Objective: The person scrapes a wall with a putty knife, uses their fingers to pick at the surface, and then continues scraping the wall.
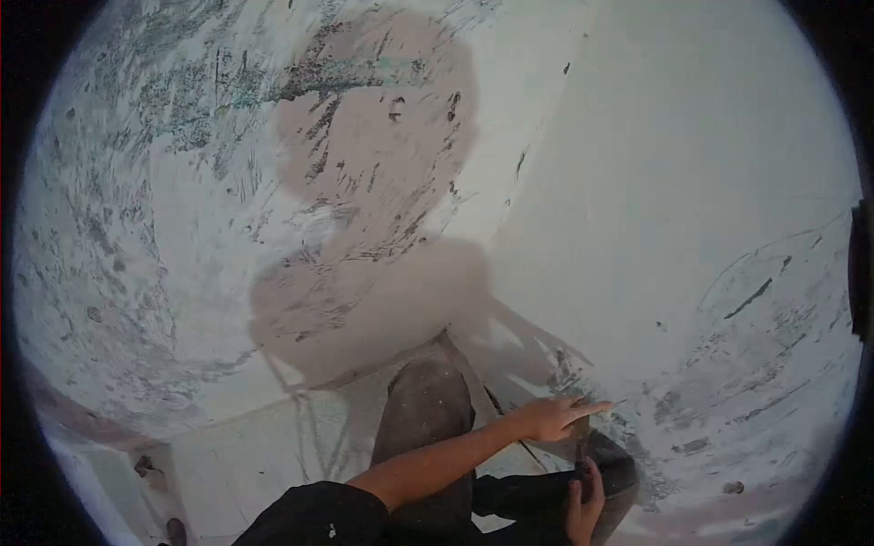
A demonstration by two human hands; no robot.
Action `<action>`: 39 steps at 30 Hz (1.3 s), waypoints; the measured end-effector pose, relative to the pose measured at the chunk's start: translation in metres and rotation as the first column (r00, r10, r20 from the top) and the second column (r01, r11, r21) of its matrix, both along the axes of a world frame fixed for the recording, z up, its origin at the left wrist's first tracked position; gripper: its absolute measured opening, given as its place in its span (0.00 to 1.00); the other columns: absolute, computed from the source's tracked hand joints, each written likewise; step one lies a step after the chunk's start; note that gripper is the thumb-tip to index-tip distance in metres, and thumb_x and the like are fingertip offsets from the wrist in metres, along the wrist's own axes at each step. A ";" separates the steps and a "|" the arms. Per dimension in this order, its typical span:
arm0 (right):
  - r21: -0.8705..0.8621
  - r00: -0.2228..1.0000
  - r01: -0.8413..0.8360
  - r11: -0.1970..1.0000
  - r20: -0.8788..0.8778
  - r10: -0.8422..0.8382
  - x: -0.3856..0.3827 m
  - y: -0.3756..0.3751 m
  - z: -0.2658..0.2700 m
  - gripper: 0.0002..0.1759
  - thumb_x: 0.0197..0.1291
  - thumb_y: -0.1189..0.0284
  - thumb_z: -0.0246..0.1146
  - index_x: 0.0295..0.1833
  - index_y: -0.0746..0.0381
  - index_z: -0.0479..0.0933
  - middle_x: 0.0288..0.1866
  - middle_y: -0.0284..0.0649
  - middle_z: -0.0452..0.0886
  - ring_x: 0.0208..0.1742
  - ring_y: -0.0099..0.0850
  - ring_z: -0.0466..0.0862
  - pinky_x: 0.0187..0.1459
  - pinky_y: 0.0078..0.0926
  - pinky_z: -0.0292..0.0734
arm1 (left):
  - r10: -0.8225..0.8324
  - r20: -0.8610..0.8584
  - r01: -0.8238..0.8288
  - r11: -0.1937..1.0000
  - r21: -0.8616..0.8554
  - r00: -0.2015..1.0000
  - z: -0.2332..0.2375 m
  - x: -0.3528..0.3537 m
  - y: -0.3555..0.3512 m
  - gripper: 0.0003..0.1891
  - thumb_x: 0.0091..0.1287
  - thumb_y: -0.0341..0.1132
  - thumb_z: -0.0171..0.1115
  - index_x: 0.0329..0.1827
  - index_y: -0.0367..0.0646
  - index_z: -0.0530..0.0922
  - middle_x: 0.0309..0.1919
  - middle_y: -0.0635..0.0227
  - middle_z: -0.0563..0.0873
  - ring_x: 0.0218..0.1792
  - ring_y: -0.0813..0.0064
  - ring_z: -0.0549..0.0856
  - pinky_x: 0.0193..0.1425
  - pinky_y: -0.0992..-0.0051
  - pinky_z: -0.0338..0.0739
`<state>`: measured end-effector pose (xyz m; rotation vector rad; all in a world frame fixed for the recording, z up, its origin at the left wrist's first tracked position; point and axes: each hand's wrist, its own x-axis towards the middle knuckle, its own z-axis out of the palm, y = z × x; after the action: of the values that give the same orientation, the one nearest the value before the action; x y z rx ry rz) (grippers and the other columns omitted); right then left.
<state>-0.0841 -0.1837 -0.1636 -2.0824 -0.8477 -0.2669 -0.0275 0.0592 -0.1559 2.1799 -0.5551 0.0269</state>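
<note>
My left hand [551, 419] reaches across from the lower left, with one finger stretched towards the patchy wall. Its other fingers are bent around the upper end of a narrow, dark brown tool that looks like a scraper [583, 441]. Below it, my right hand [585, 502] is closed on the lower end of the scraper, above my bent leg. The scraper stands roughly upright between both hands. Its exact shape is hard to make out, and my fingers partly cover its ends.
A wall [182, 227] with grey and dark smears rises in front, meeting a smoother wall [674, 155] at a corner. My knee [428, 400] is near that corner. Pale floor [237, 473] lies below, with small dark items [176, 531] at the lower left.
</note>
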 end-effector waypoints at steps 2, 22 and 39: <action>0.055 0.883 0.172 0.984 -0.452 -0.129 -0.021 0.017 0.038 0.23 0.66 0.74 0.57 0.66 0.65 0.68 0.33 0.32 0.75 0.24 0.16 0.70 0.24 0.15 0.64 | 0.028 0.040 -0.029 0.999 0.023 0.999 -0.004 0.001 0.004 0.50 0.60 0.25 0.59 0.79 0.71 0.38 0.67 0.41 0.68 0.46 0.53 0.82 0.46 0.60 0.76; 0.221 0.996 0.077 0.972 0.025 -0.084 0.021 0.115 0.146 0.13 0.57 0.71 0.63 0.45 0.67 0.80 0.39 0.43 0.78 0.43 0.36 0.77 0.50 0.34 0.69 | 0.213 -0.122 -0.200 0.395 -0.897 0.969 0.001 0.023 0.032 0.25 0.76 0.54 0.41 0.66 0.49 0.67 0.41 0.68 0.81 0.44 0.78 0.79 0.48 0.76 0.73; 0.025 0.465 -0.882 0.470 0.201 0.862 0.010 0.323 0.146 0.14 0.48 0.65 0.72 0.24 0.58 0.75 0.21 0.34 0.75 0.20 0.32 0.77 0.24 0.28 0.74 | -0.107 -0.305 -0.282 -0.738 -0.613 0.946 -0.003 0.021 0.058 0.20 0.72 0.50 0.47 0.53 0.42 0.73 0.22 0.69 0.71 0.25 0.75 0.69 0.32 0.74 0.63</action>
<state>-0.0745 0.1394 -0.0172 -1.2464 -1.8413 0.0937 -0.0067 0.1168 -0.1585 -0.1343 0.1780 0.3455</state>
